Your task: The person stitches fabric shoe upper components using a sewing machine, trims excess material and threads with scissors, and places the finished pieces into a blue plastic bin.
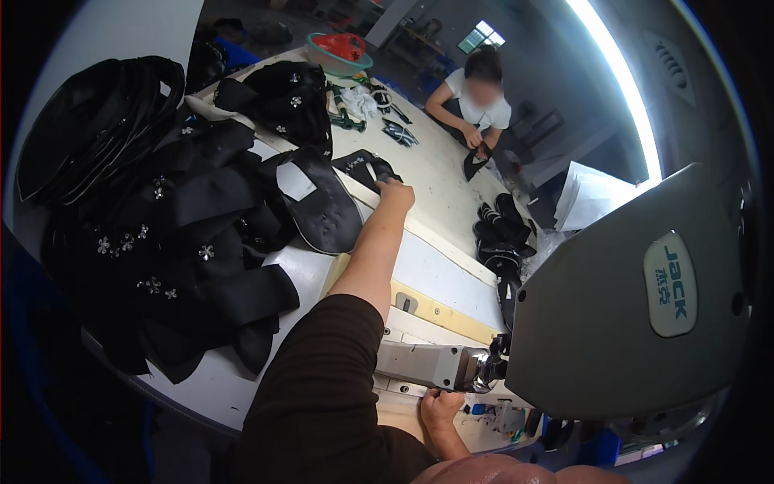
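Left hand (395,194) stretched out, fingers closing on black fabric piece (367,168) mid-bench | right hand (439,406) fisted at near bench edge under sewing machine (629,315), contents indiscernible | studded black pieces (173,242) piled at left edge; nothing under needle yet

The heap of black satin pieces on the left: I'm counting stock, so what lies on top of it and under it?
On the heap of black satin pieces sit small silver flower-shaped studs. Beneath it the white worktable shows at the edges; whatever lies below the folds is covered.
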A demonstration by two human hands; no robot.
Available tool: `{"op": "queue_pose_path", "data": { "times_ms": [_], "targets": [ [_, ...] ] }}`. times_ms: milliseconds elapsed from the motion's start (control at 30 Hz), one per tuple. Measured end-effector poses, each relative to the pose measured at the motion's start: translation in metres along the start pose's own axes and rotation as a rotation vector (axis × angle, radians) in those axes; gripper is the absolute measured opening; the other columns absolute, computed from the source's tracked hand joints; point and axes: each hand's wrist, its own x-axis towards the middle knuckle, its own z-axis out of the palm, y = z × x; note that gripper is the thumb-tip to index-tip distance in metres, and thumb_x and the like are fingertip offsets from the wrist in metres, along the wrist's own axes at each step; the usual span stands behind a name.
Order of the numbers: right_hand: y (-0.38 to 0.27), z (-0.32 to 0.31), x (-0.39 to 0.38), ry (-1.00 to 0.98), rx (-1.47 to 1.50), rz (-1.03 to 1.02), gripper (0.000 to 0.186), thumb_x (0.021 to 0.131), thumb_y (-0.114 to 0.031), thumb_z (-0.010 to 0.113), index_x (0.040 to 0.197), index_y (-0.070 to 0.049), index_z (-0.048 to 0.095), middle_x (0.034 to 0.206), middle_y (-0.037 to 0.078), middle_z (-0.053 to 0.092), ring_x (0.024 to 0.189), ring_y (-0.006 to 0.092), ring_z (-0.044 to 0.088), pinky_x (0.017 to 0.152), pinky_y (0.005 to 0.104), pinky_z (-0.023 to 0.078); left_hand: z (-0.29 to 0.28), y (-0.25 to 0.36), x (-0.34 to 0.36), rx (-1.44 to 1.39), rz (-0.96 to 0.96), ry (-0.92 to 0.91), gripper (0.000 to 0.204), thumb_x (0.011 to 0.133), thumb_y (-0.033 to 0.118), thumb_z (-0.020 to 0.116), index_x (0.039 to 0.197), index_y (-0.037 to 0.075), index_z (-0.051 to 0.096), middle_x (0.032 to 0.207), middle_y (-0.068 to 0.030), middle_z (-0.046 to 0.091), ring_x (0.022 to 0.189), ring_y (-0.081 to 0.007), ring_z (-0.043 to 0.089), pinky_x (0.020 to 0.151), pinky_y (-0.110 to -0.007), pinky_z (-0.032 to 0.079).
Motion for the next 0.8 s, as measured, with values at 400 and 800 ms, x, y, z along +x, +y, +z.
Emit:
{"op": "queue_pose_path", "data": {
  "times_ms": [400,800],
  "targets": [
    [0.005,0.007,-0.007,-0.029,0.011,0.086,0.024,0.067,-0.001,0.056,0.089,-0.003,0.066,0.083,0.019,0.064,0.074,0.0432,0.060,0.070,0.0471,0.049,-0.019,-0.002,0.017,-0.306,0.014,0.239,0.029,0.086,0.016,0.059,0.112,0.007,0.065,0.118,-0.0126,0.063,0.110,-0.0291,0.059,0.097,-0.051,0.038],
    [-0.001,-0.006,-0.004,0.144,0.226,0.022,0.022,0.067,0.005,0.058,0.087,-0.006,0.056,0.085,0.013,0.057,0.068,0.0327,0.058,0.058,0.0398,0.047,-0.147,0.044,-0.234,-1.268,0.521,0.916,0.024,0.092,0.015,0.061,0.106,-0.005,0.063,0.079,0.0004,0.061,0.065,-0.0044,0.050,0.058,-0.021,0.043]
  ]
}}
